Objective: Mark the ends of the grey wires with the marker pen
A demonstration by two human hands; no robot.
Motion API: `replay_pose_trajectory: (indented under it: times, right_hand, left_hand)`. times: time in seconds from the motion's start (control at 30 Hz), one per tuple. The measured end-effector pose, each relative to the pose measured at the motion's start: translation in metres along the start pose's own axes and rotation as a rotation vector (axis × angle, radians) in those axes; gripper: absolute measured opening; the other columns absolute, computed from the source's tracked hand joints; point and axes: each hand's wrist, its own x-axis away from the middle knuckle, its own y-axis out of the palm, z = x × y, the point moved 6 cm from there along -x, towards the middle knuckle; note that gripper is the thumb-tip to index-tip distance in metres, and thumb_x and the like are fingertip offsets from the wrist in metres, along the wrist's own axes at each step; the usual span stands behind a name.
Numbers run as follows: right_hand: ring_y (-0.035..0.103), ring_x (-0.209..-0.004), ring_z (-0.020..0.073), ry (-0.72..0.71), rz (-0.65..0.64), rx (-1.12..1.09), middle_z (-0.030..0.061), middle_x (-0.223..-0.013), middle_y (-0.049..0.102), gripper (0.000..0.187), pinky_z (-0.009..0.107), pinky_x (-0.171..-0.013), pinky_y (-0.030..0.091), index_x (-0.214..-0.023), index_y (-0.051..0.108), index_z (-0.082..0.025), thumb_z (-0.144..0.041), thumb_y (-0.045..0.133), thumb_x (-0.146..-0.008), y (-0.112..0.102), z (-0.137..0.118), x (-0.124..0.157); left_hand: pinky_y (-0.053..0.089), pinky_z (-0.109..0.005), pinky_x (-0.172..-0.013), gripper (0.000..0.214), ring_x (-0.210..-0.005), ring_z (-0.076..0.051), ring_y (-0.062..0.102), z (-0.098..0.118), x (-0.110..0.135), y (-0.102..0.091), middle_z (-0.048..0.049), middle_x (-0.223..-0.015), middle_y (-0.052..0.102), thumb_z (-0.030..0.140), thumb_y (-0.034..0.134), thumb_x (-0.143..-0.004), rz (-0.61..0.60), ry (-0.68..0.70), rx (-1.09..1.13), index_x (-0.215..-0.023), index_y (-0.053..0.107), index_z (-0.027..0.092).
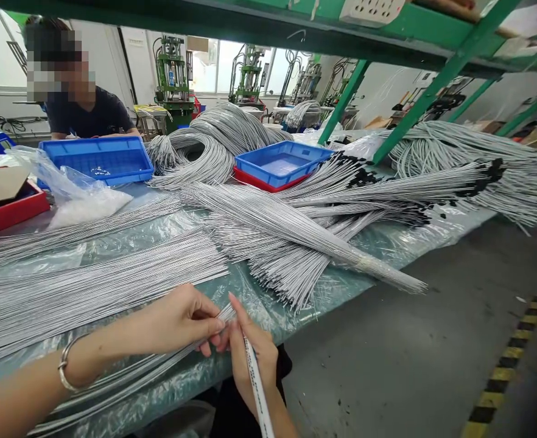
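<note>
My left hand [189, 319] is closed on a small bunch of thin grey wires [226, 312], near their ends at the table's front edge. The wires trail back to the left under my forearm. Close against it, my right hand [256, 356] is shut on a long white tube-like stick [258, 389] with black print, which slants down toward me. Its upper tip is hidden among my fingers, so I cannot tell whether it touches the wires. Straight grey wires [95, 286] lie in a wide layer on the plastic-covered table [245, 289] beyond my left arm.
A tied wire bundle [296, 228] crosses other bundles with black ends [487, 173], jutting past the table edge. Behind are wire coils [209, 155], blue trays [282, 164] and a plastic bag [88, 204]. A person [83, 109] sits opposite. A green shelf frame [433, 94] hangs overhead.
</note>
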Motion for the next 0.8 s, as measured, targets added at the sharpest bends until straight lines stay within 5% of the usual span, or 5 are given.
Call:
replay_pose_trajectory:
  times: [0.17, 0.27, 0.37, 0.57, 0.8]
  right_hand:
    - [0.050, -0.046, 0.0094, 0.130, -0.062, -0.012, -0.0036, -0.057, 0.058, 0.018, 0.019, -0.045, 0.039, -0.105, 0.065, -0.019, -0.026, 0.056, -0.092, -0.020, 0.004, -0.018]
    - [0.035, -0.042, 0.0070, 0.325, -0.394, -0.114, -0.0058, -0.049, 0.041, 0.038, 0.020, -0.040, 0.027, -0.065, 0.053, -0.017, -0.046, 0.057, -0.089, -0.011, 0.007, -0.022]
    - [0.031, -0.045, 0.0072, 0.398, -0.581, -0.164, -0.0055, -0.050, 0.035, 0.045, 0.022, -0.045, 0.024, -0.061, 0.052, -0.016, -0.046, 0.046, -0.095, -0.002, 0.005, -0.020]
    - [0.029, -0.049, 0.0091, 0.395, -0.429, -0.170, -0.0052, -0.052, 0.031, 0.041, 0.022, -0.045, 0.025, -0.059, 0.038, -0.019, -0.041, 0.044, -0.094, 0.002, 0.010, -0.020]
    - [0.037, -0.044, 0.0071, 0.283, -0.229, -0.064, -0.0070, -0.051, 0.040, 0.025, 0.021, -0.045, 0.031, -0.075, 0.060, -0.018, -0.030, 0.050, -0.095, -0.020, 0.009, -0.020]
  left_hand:
    - [0.046, -0.016, -0.057, 0.031, -0.062, -0.011, 0.063, 0.005, 0.006, -0.001, -0.0025, -0.067, 0.061, 0.035, 0.054, -0.092, -0.039, -0.031, -0.050, -0.074, 0.063, 0.012]
    - [0.048, -0.017, -0.058, 0.029, -0.061, -0.011, 0.064, 0.002, 0.007, 0.004, -0.0026, -0.068, 0.062, 0.032, 0.052, -0.093, -0.149, -0.050, -0.065, -0.074, 0.061, 0.013]
    - [0.047, -0.017, -0.055, 0.031, -0.058, -0.011, 0.063, -0.003, 0.008, 0.009, -0.0027, -0.067, 0.062, 0.031, 0.046, -0.095, -0.215, -0.103, -0.114, -0.073, 0.058, 0.013]
    - [0.037, -0.015, -0.048, 0.033, -0.057, -0.010, 0.062, 0.001, 0.007, 0.006, 0.0007, -0.060, 0.059, 0.034, 0.044, -0.096, 0.020, -0.055, -0.408, -0.071, 0.056, 0.015]
    - [0.046, -0.014, -0.053, 0.036, -0.059, -0.011, 0.064, 0.006, 0.008, 0.003, -0.0005, -0.060, 0.061, 0.038, 0.050, -0.094, 0.027, -0.102, -0.191, -0.069, 0.059, 0.014]
